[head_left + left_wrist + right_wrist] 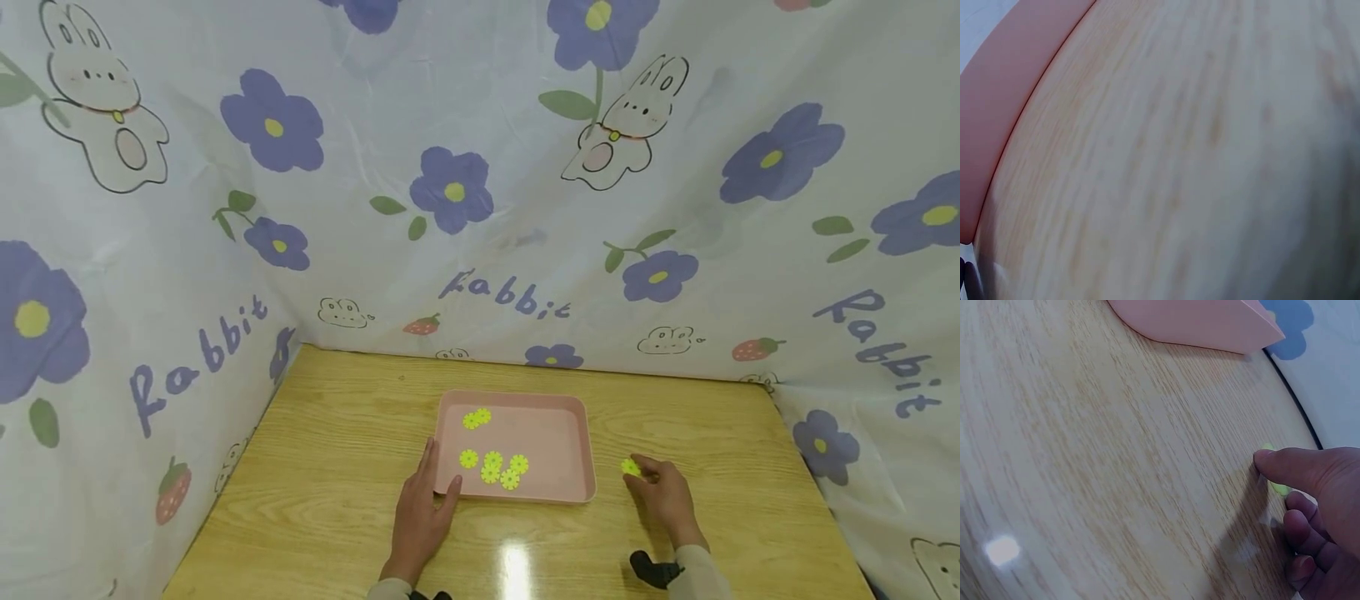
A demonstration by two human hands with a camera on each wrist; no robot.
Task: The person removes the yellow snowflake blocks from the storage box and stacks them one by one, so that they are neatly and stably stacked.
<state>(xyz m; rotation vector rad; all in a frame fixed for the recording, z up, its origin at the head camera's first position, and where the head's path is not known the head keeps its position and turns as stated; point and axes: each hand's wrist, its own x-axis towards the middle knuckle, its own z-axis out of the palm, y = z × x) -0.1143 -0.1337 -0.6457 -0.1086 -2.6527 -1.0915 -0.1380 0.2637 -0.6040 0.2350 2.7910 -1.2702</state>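
A pink rectangular tray point(555, 442) lies on the wooden table, with several yellow-green flower-shaped discs point(492, 460) inside it. Two of these overlap near the far left corner; the others are grouped along the near side. My left hand point(423, 508) rests at the tray's near left corner, fingers straight along its left wall and thumb at the front rim. To the right of the tray, my right hand point(663, 492) pinches one more flower-shaped disc point(631, 467) between thumb and fingers. In the right wrist view the thumb partly covers this disc point(1280, 487).
The wooden table point(337, 417) carries a bright light reflection in front of the tray. White cloth point(510, 250) printed with rabbits and purple flowers hangs along the back and both sides of the table. A black strap piece point(654, 570) sits by the right wrist.
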